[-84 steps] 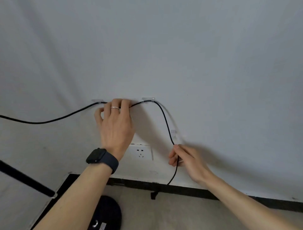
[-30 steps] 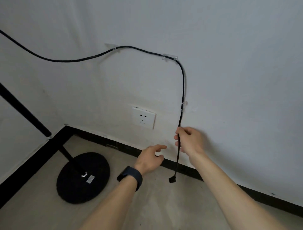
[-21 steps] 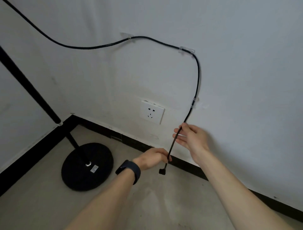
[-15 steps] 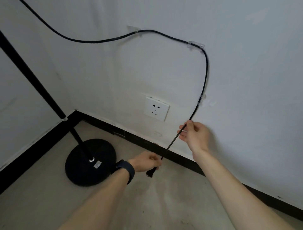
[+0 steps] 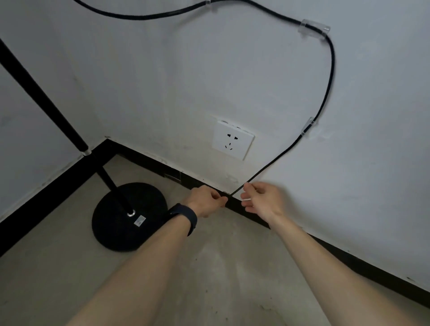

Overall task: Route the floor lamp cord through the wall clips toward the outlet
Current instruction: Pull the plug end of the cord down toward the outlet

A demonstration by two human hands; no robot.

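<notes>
Cord (image 5: 328,76) runs through clips (image 5: 314,27); my left hand (image 5: 204,201) grips its end, right hand (image 5: 263,200) loosely pinches it, below the outlet (image 5: 232,140).

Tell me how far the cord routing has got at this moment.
Done: the cord sits in all three visible clips, the top, corner and lower. In hand: the left hand grips its free end, the right hand pinches it beside. Left: the outlet is empty, so only taking the end there remains.
</notes>
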